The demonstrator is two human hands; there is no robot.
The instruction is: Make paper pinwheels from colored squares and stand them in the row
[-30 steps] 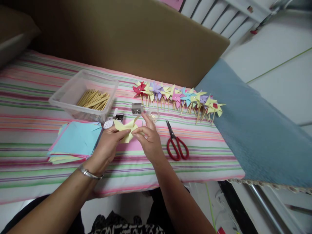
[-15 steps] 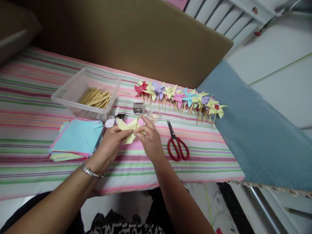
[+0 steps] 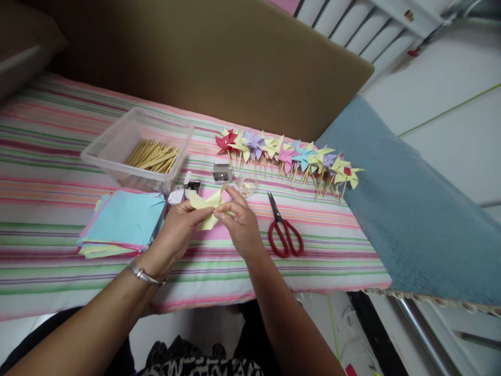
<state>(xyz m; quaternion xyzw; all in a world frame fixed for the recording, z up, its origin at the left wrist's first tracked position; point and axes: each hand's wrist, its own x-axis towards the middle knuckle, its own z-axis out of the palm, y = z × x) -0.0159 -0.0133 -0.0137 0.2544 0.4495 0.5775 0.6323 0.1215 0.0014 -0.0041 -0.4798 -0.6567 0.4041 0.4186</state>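
Between my two hands is a pale yellow paper pinwheel (image 3: 209, 202), its corners folded in toward the middle. My left hand (image 3: 178, 227) pinches it from the left, the thumb pressed near its centre. From the right, my right hand (image 3: 240, 222) grips the same paper with thumb and forefinger at the centre; the fingers hide whatever is there. Below the pinwheel lies a pink paper sheet (image 3: 211, 233). Just beyond my hands stand a small open box of metal pins (image 3: 222, 174), a second small box (image 3: 192, 186) and a round clear dish (image 3: 247, 185) of small pale pieces.
Red-handled scissors (image 3: 285, 235) lie right of my hands. At left are a stack of coloured paper squares (image 3: 125, 219) and a clear plastic tub (image 3: 105, 156) holding wooden sticks (image 3: 154, 156). Several finished pinwheels (image 3: 287, 154) line the back, before a brown board (image 3: 219, 62).
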